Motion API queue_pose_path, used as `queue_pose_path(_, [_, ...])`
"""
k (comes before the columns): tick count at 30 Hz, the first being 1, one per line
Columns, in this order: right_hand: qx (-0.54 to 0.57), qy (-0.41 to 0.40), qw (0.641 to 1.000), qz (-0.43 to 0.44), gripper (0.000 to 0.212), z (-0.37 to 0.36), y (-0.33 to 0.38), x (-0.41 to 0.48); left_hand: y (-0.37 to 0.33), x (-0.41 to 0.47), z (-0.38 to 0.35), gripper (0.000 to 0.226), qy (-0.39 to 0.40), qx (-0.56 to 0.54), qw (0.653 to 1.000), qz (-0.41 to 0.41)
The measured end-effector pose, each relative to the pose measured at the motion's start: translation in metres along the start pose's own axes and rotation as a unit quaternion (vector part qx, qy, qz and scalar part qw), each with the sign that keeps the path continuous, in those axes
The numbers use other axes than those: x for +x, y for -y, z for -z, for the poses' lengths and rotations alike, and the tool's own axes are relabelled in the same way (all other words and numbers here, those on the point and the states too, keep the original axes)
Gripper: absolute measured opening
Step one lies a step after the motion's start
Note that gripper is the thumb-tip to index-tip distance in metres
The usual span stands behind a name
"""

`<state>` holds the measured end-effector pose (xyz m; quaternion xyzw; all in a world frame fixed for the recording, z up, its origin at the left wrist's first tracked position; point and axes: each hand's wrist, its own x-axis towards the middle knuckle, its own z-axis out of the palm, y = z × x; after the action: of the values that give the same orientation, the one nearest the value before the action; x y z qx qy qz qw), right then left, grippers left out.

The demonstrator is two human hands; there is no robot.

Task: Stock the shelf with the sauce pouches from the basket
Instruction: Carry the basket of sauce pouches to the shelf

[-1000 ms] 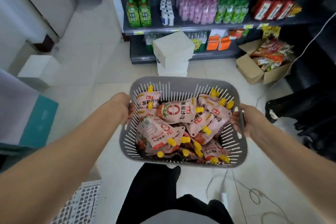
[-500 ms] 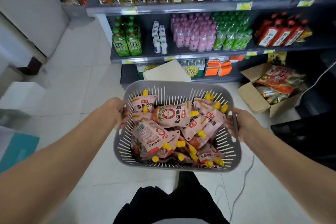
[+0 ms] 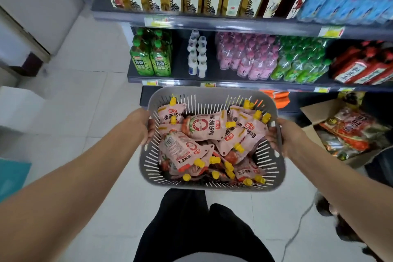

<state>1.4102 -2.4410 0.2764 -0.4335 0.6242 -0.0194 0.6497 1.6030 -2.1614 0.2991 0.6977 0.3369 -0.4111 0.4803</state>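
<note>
Pouches of sauce (image 3: 204,127), pink, soft, yellow-capped, heaped in the grey slotted plastic basket (image 3: 212,187); our left grip (image 3: 142,125) and right grip (image 3: 285,136) clasp its rims. Floppy, slippery, we judge: pinch near caps.

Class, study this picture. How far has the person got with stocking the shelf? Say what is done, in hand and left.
Done: the basket is up at the shelf. In hand: the left hand and right hand grip its sides. Left: the pouches all lie in the basket, none seen on the shelf, so all stocking remains.
</note>
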Motion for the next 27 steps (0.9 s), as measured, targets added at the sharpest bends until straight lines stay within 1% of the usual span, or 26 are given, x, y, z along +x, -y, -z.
queue_pose_path(3, [0.006, 0.005, 1.000, -0.012, 0.038, -0.023, 0.023, 0.031, -0.037, 0.021, -0.013, 0.042, -0.004, 0.010, 1.000, -0.016])
queue_pose_path(9, [-0.002, 0.036, 0.999, -0.010, 0.045, -0.062, 0.064, 0.084, -0.091, 0.066, -0.033, 0.037, -0.011, -0.012, 0.999, -0.035])
queue_pose_path(12, [-0.022, 0.046, 0.999, -0.007, 0.042, -0.080, 0.087, 0.109, -0.112, 0.085, -0.043, 0.036, -0.015, -0.013, 0.999, -0.036])
queue_pose_path(17, [-0.044, 0.046, 0.998, 0.001, 0.043, -0.103, 0.109, 0.151, -0.130, 0.121, -0.061, 0.040, -0.040, -0.015, 0.998, -0.036])
queue_pose_path(20, [-0.043, 0.051, 0.998, 0.003, 0.048, -0.110, 0.114, 0.174, -0.136, 0.142, -0.071, 0.041, -0.036, -0.016, 0.999, -0.032])
queue_pose_path(27, [-0.057, 0.044, 0.997, -0.007, 0.048, -0.126, 0.124, 0.218, -0.149, 0.187, -0.087, 0.044, -0.038, -0.017, 0.999, -0.027])
